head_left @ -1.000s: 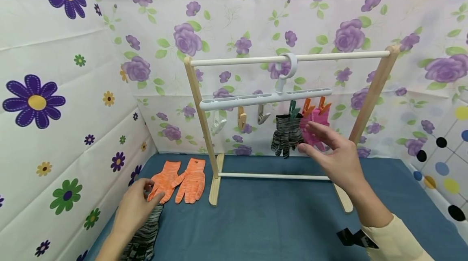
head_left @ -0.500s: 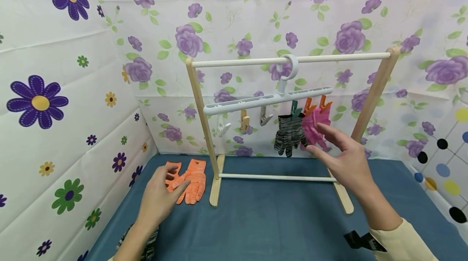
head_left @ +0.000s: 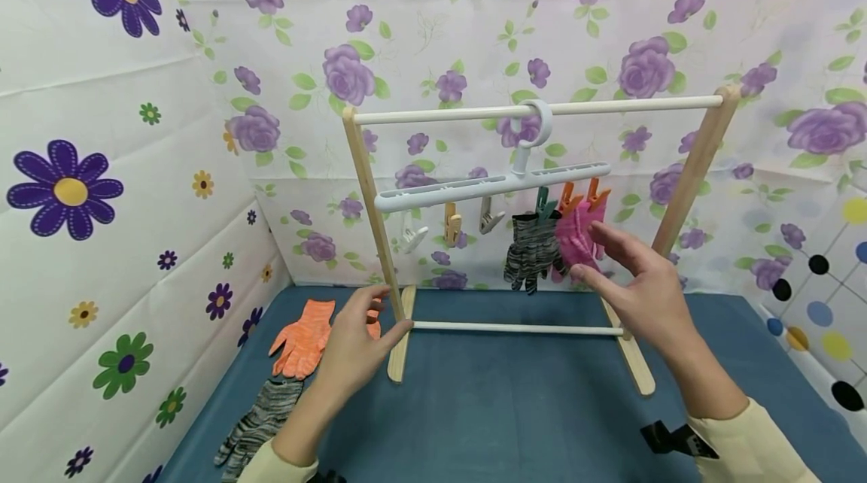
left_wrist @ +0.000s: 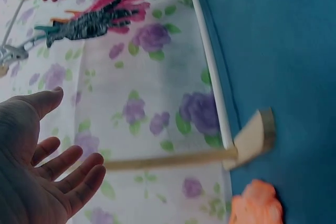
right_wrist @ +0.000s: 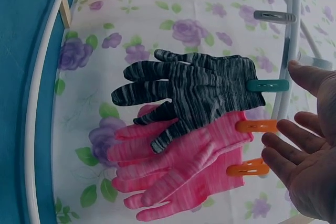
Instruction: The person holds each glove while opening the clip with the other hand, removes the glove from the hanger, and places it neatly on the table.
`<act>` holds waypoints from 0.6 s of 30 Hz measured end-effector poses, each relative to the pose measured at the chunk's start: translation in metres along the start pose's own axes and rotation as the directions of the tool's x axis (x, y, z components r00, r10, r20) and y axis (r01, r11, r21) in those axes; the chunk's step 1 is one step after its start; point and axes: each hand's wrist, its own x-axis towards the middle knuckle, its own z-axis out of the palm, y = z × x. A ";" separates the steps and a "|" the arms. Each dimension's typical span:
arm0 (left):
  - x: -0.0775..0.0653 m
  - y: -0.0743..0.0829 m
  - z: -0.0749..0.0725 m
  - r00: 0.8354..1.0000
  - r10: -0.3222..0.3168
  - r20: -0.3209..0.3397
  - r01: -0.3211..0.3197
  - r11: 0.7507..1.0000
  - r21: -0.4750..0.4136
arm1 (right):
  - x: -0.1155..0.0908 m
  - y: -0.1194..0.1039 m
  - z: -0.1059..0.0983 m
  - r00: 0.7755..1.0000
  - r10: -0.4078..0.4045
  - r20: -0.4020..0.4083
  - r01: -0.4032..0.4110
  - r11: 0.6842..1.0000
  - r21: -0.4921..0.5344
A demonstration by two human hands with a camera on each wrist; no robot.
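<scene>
A black-and-grey knit glove [head_left: 531, 251] hangs from a green clothespin [right_wrist: 268, 85] on a light grey hanger [head_left: 494, 186]. Beside it, pink gloves [right_wrist: 178, 169] hang from orange clothespins [right_wrist: 257, 126]. My right hand [head_left: 643, 299] hovers in front of the pink gloves, fingers relaxed, holding nothing. Farther left, my left hand [head_left: 359, 347] is held in front of the rack's left post, also holding nothing; its fingers look loosely bent in the left wrist view. It partly covers one orange glove [head_left: 373, 321]. Another orange glove [head_left: 305, 340] and a black-and-grey glove [head_left: 260, 423] lie left of it.
A wooden rack with a white top rod [head_left: 440, 116] and lower rod [head_left: 515, 328] stands on the blue cloth [head_left: 515, 408]. White [head_left: 412, 235], tan [head_left: 451, 225] and grey [head_left: 490, 217] clothespins hang on the hanger's left half. Flowered fabric [head_left: 284, 159] encloses the back and left.
My left hand has moved right, from over the left orange glove to the rack's left post, uncovering the gloves on the cloth. My right hand has shifted slightly right. The hanger sways a little.
</scene>
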 end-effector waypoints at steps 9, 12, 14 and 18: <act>0.028 0.026 0.033 0.995 0.080 0.058 -0.073 0.991 -0.109 | 0.009 0.000 -0.002 1.000 0.001 0.001 -0.001 0.999 0.046; 0.037 0.034 0.043 0.991 0.106 0.080 -0.093 0.984 -0.150 | 0.010 0.001 -0.001 1.000 -0.001 -0.002 0.001 0.999 0.051; 0.043 0.038 0.049 0.989 0.116 0.093 -0.099 0.981 -0.168 | 0.011 0.002 -0.001 1.000 -0.005 -0.003 0.005 0.998 0.057; 0.052 0.046 0.062 0.987 0.131 0.094 -0.107 0.968 -0.227 | 0.014 0.002 0.000 1.000 -0.005 0.004 0.004 0.998 0.068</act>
